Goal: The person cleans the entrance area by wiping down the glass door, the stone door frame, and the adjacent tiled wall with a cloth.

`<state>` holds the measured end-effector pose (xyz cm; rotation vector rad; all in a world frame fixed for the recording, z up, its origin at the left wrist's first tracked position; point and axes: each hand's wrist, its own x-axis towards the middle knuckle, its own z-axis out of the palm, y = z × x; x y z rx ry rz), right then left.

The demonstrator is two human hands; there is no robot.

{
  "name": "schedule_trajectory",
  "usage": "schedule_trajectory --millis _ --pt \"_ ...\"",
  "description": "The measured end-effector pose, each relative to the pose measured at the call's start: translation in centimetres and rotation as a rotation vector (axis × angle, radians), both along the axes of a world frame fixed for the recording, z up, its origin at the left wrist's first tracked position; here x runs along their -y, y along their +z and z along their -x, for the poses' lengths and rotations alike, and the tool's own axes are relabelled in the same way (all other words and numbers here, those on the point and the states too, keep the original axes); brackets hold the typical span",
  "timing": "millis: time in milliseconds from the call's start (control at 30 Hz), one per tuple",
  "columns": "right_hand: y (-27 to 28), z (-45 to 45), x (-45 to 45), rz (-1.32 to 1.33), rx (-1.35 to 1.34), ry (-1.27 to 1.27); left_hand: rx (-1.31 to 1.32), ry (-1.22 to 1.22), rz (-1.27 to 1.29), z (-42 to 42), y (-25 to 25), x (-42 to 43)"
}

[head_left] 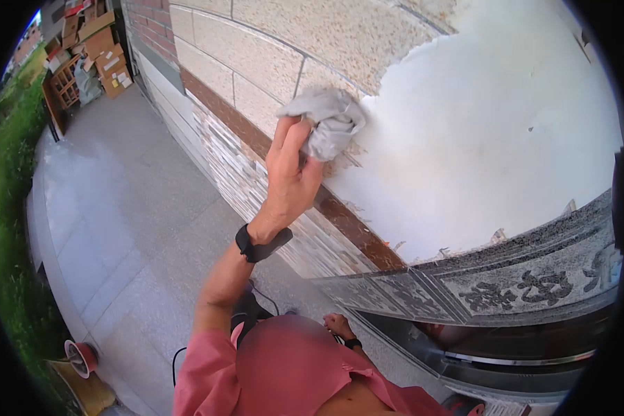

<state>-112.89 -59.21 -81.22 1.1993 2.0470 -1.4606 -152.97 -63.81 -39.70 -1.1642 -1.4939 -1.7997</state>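
Observation:
My left hand [295, 163], with a dark band on the wrist, is raised to the wall and closed around a crumpled grey cloth [329, 121]. The cloth presses on beige speckled tiles [260, 62] at the ragged edge of a smooth white layer [492, 139]. Scraps of torn material hang along that layer's lower rim. Lower down, close to my body, my right hand [338, 324] is small in view with its fingers curled. Whatever it may hold is too small to make out.
A brown trim strip [357, 232] runs beneath the tiles, above narrow stacked stone cladding [239, 166]. Carved grey stone panels [513, 288] top a dark opening at right. Cardboard boxes [107, 62] stand far down the paved walkway [132, 229]. A red-rimmed round container [82, 358] sits near the grass.

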Motion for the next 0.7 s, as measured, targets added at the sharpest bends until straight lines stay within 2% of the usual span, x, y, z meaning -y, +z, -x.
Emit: schedule_trajectory --millis 67,133,200,233,267,333,400,500,633,700 --pt "-3.0 -0.5 -0.1 -0.060 -0.040 0.045 -0.031 -0.031 -0.008 1.5 4.9 0.7" --pt "-3.7 0.0 0.0 -0.032 -0.069 0.013 -0.175 -0.064 -0.150 3.1 11.3 -0.4" --pt "-3.3 1.5 0.2 -0.027 -0.034 0.013 -0.483 -0.004 -0.332 4.7 17.9 -1.6" --pt "-2.6 2.3 0.4 -0.026 -0.054 0.012 -0.551 -0.036 -0.395 5.1 21.4 -2.2" --pt "-2.1 3.1 0.7 -0.022 -0.072 0.009 -0.618 -0.072 -0.455 5.3 23.8 -2.6" --pt "-2.1 3.6 1.3 -0.021 -0.140 0.014 -0.661 -0.012 -0.501 5.5 25.2 -3.0" --pt "-2.7 4.1 1.2 -0.019 -0.076 0.065 -0.625 0.100 -0.345 5.7 23.9 -2.6" --pt "-2.2 2.8 2.5 -0.063 -0.013 0.099 -0.653 0.242 -0.288 6.8 17.4 -2.7" --pt "1.5 3.1 4.4 -0.100 0.057 0.030 -0.345 0.117 -0.003 7.7 6.6 -0.2" --pt "1.5 2.4 5.3 -0.094 0.099 0.016 -0.259 0.105 0.062 8.4 0.6 0.8"
